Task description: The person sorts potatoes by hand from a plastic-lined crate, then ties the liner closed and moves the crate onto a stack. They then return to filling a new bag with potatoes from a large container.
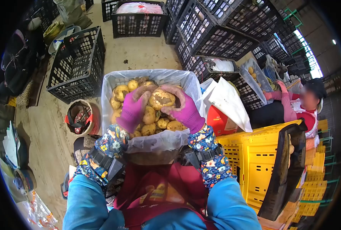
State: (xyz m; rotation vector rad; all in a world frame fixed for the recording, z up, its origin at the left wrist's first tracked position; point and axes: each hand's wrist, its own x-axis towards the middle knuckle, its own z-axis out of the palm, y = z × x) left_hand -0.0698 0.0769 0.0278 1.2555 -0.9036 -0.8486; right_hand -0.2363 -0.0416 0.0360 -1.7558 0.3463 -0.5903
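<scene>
A large potato point(161, 99) with brown dirt patches and flaking skin is held between my two hands above a lined crate point(106, 82). My right hand point(184, 109), in a purple glove with soiled fingers, curls around its right side. On the left side, my left hand point(135, 108), gloved the same way, closes against the potato with fingers and thumb. Below them, several loose potatoes point(149, 129) lie in the crate, some smeared with soil. Clear plastic sheeting point(155, 142) hangs over the crate's near edge.
An open black crate point(76, 63) and a bucket point(83, 117) stand at left. Stacked black crates point(220, 34) rise at back right. Yellow crates point(255, 165) and a white sack point(232, 103) are close on my right. Another person point(306, 111) sits further right.
</scene>
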